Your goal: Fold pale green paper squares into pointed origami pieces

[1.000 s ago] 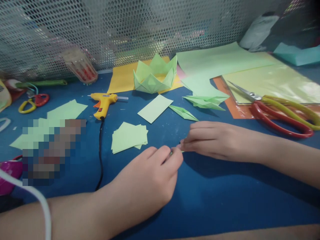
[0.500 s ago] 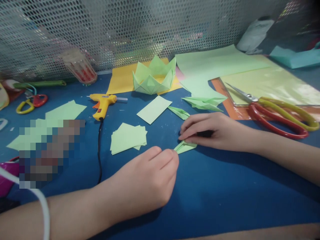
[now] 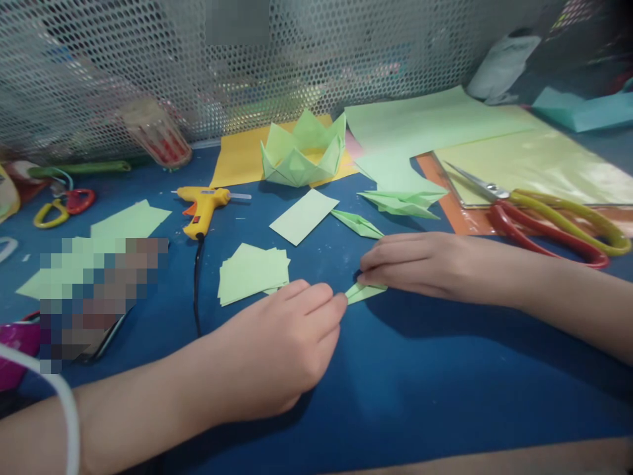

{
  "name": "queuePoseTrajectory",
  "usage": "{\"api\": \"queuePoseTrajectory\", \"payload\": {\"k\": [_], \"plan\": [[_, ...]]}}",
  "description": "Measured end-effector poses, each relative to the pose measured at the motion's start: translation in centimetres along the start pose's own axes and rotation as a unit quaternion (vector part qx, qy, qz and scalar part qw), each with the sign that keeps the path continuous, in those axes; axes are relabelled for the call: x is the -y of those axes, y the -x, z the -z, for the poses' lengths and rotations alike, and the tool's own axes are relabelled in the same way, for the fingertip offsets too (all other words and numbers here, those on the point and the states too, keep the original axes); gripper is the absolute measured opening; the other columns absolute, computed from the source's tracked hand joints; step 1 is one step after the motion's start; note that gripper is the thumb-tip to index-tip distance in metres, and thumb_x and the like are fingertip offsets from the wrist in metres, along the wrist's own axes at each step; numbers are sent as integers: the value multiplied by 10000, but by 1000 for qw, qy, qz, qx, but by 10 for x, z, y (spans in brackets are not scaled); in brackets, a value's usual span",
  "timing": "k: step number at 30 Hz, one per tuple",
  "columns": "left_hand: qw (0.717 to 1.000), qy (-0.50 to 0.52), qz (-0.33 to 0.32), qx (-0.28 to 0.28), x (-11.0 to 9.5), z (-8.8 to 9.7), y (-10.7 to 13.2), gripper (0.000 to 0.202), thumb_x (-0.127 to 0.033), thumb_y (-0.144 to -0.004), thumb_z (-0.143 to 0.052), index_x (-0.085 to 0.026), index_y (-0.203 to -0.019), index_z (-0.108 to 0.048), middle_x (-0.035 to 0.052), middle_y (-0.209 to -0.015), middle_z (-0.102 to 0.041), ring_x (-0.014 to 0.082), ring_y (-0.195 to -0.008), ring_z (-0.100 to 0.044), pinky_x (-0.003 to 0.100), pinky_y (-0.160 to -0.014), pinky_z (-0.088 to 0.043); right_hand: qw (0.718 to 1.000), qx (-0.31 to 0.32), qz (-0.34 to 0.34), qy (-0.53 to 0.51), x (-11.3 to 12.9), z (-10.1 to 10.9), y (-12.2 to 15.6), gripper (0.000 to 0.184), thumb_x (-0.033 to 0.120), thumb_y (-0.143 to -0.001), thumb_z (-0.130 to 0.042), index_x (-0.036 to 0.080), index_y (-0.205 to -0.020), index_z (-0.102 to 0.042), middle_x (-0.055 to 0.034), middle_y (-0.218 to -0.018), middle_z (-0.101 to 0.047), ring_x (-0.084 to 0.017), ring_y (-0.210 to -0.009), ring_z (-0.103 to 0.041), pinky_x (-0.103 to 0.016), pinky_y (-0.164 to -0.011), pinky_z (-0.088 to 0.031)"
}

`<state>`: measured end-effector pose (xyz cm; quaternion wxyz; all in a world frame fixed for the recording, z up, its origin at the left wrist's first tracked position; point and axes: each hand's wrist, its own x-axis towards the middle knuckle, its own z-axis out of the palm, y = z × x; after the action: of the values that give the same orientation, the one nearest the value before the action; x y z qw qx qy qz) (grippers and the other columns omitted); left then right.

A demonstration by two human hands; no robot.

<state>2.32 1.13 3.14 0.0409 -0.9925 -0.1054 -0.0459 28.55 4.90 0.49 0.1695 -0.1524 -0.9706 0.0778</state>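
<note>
Between my two hands lies a small folded piece of light green paper (image 3: 364, 293), low over the blue table. My left hand (image 3: 301, 336) is closed, its fingertips pinching the paper's left end. At the other end, my right hand (image 3: 410, 265) grips it with fingers pressed together, hiding that part. Just beyond the right fingers is a narrow folded green paper (image 3: 359, 223), with a larger folded paper piece (image 3: 405, 201) behind it. A flat green paper rectangle (image 3: 304, 218) and a stack of green paper pieces (image 3: 253, 274) lie beyond my left hand.
A yellow glue gun (image 3: 202, 208) rests left of centre, its black cord running toward me. Behind stands a pointed green paper crown (image 3: 304, 155) on yellow paper. Large scissors (image 3: 544, 218) lie at right on wrapped paper sheets (image 3: 539, 158). Mesh (image 3: 297, 59) closes off the back.
Both hands still hold the folded paper. My left hand has shifted slightly left, and the right fingers have flattened closer together, covering more of the paper's right end.
</note>
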Motion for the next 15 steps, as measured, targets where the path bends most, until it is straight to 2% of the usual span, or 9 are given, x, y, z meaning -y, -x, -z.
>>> {"api": "queuePoseTrajectory", "payload": {"k": [5, 9, 12, 15], "plan": [[1000, 14, 7, -20, 4, 0, 0, 350, 0, -870, -341, -50, -923, -683, 161, -971, -671, 251, -868, -567, 378, -800, -494, 1000, -12, 4, 5, 5, 0, -2, 258, 120, -962, -400, 92, -1052, -640, -136, -1021, -664, -187, -968, -612, -300, -820, -527], [996, 65, 43, -33, 4, -1, -2, 365, -1, -898, -303, -68, -978, -653, 140, -974, -669, 227, -901, -582, 368, -855, -493, 999, -45, -14, -21, 9, -5, -5, 193, 201, -958, -482, 109, -993, -648, -126, -967, -669, -179, -909, -615, -300, -797, -529], [996, 57, 54, -37, 1, -4, -3, 370, -32, -927, -288, -32, -1070, -629, 158, -985, -665, 251, -924, -586, 401, -842, -504, 997, -69, -19, -11, 11, -8, -6, 176, 203, -958, -493, 126, -928, -648, -110, -921, -672, -173, -870, -610, -307, -784, -523], [997, 37, 53, -36, -1, -7, -4, 385, -33, -935, -275, -2, -1087, -627, 179, -1012, -657, 278, -938, -585, 409, -795, -520, 995, -78, -52, -39, 11, -12, -6, 146, 184, -943, -513, 135, -890, -640, -101, -902, -658, -156, -842, -608, -287, -769, -518]]}}
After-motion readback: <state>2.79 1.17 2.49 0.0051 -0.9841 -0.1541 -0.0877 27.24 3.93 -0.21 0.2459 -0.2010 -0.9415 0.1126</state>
